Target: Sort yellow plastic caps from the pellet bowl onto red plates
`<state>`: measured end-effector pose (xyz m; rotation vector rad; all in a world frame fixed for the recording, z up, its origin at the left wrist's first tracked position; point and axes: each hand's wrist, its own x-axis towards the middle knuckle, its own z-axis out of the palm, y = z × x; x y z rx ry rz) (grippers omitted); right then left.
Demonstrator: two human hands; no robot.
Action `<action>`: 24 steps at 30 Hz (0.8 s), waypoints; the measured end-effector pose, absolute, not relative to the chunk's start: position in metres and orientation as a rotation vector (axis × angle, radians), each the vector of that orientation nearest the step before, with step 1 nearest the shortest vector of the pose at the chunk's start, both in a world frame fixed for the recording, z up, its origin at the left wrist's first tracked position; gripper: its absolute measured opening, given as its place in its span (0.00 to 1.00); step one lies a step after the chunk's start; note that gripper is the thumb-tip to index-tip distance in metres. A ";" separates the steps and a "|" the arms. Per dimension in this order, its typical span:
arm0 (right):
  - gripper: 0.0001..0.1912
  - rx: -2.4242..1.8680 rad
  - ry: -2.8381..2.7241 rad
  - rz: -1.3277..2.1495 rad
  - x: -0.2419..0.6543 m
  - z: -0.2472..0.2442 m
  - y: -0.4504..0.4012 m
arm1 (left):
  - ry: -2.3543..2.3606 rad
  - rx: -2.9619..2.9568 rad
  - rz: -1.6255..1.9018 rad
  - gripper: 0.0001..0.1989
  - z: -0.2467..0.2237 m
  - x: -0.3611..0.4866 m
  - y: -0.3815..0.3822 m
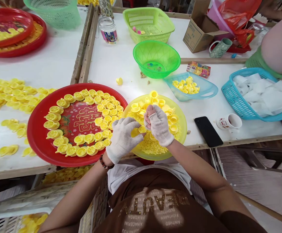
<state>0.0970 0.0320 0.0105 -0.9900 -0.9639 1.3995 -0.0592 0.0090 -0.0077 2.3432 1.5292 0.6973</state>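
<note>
My left hand point(125, 137), in a white glove with fingertips curled toward the thumb, is over the gap between the red tray and the yellow bowl. A small yellow plastic cup point(142, 129) shows at its fingertips. My right hand point(157, 124), gloved with bare fingertips, is closed above the bowl; what its fingers pinch is hidden. The yellow bowl point(183, 129) holds loose yellow cups point(173, 119) and a bed of tiny yellow pellets point(153, 147). On the left, the round red tray point(37, 142) carries curved rows of filled yellow cups point(54, 124).
Loose yellow pieces point(14, 92) cover the left tabletop. Beyond the bowl stand a green bowl point(157, 60), a green basket point(148, 21) and a blue scoop point(206, 92) with yellow cups. A phone point(207, 131), a paper cup point(228, 122) and a blue basket point(252, 108) are right.
</note>
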 end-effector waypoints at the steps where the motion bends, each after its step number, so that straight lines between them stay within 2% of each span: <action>1: 0.21 -1.027 -1.083 1.314 0.098 0.010 0.030 | 1.538 2.348 0.702 0.12 -0.007 -0.059 0.009; 5: 0.16 -1.171 -1.544 1.043 0.107 0.009 0.024 | 1.589 2.331 0.731 0.12 -0.007 -0.060 0.010; 10: 0.11 -1.199 -1.765 1.083 0.118 0.012 0.020 | 1.568 2.305 0.751 0.13 -0.006 -0.060 0.008; 14: 0.13 -1.225 -1.618 1.171 0.114 0.011 0.008 | 1.553 2.267 0.803 0.12 0.004 -0.078 0.008; 17: 0.15 -1.198 -1.787 1.202 0.105 -0.001 -0.006 | 1.713 2.194 0.878 0.12 0.011 -0.116 0.020; 20: 0.12 -1.180 -2.217 0.951 0.101 -0.014 -0.015 | 2.032 2.090 0.836 0.16 0.008 -0.165 0.044; 24: 0.09 -1.157 -2.707 0.542 0.103 -0.021 -0.017 | 2.195 1.909 0.519 0.18 -0.014 -0.211 0.076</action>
